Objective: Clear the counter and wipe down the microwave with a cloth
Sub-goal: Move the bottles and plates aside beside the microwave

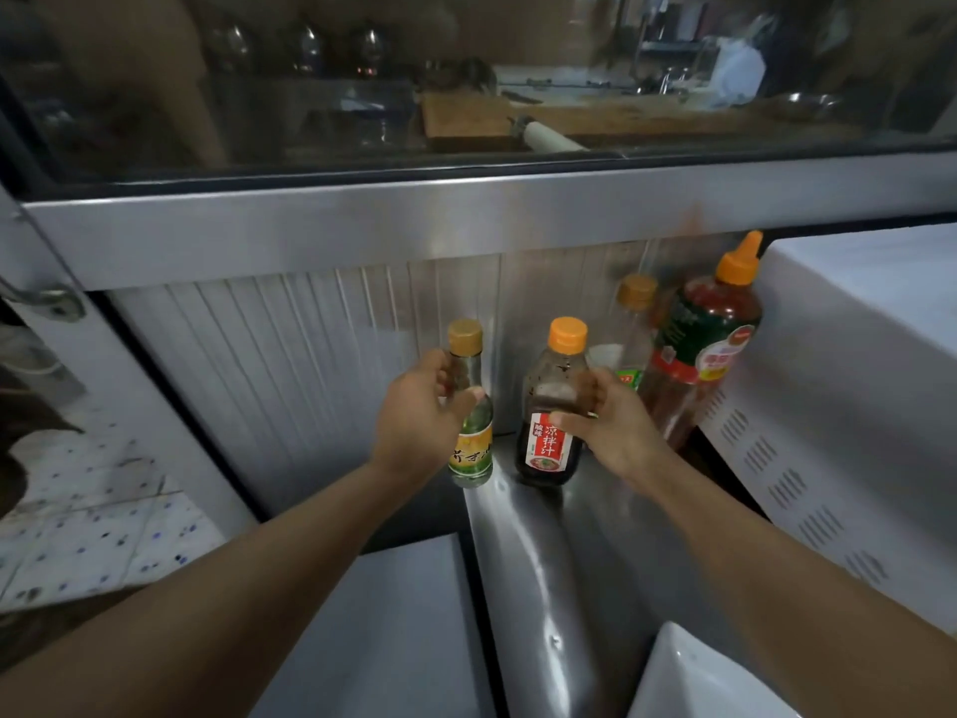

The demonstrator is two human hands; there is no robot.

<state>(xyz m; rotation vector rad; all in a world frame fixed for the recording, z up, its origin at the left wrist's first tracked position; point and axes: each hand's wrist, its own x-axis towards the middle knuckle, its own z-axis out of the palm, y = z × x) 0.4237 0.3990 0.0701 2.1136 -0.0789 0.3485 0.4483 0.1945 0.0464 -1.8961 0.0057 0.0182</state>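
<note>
Head view: your left hand [419, 406] is wrapped around a slim green bottle [470, 406] with a tan cap, just left of centre. The thumb lies across the front of the glass just above the yellow label and the fingers [446, 375] curl round the neck side, so the bottle sits clamped between thumb and fingers. Its base is at the left edge of the steel counter [538, 551]; whether it touches the steel or is just lifted, you cannot tell.

Your right hand [611, 427] is on the dark sauce bottle [551, 417] with the orange cap and red label, just beside the green one at 3 o'clock. The thumb presses the front at the top of the label, the fingers reach behind the shoulder on the right side, closed on it. This bottle stands upright on the counter.

Behind your right hand, toward 1 o'clock, stand a clear bottle [629, 334] with a tan cap and a large red sauce bottle [707, 344] with an orange nozzle cap, close together, the red one against the white microwave [849, 386]. The microwave fills the right side at 3 o'clock, its vented side panel facing you. A white rim [689, 665] shows at 5 o'clock.
</note>
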